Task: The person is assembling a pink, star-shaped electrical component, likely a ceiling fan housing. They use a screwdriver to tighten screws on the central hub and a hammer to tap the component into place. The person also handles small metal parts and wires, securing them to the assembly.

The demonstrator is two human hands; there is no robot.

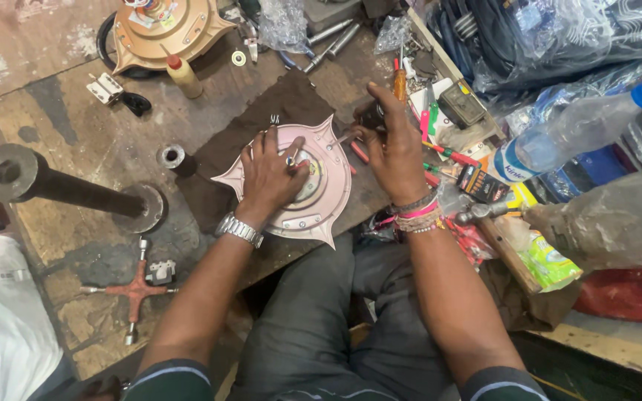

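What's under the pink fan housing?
A dark brown cloth lies under the pink fan housing, on the workbench. The left hand covers the housing's centre.

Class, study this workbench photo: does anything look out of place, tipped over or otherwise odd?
A clear plastic bottle with a blue cap lies tilted on the bagged clutter at the right instead of standing. Otherwise, tools lie scattered around the pink fan housing under the left hand.

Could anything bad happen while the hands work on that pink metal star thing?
Maybe. The left hand presses on the pink star-shaped metal fan housing, whose pointed tips could poke skin. The right hand pinches something small over a crowded heap of tools; if dropped, it might get lost there.
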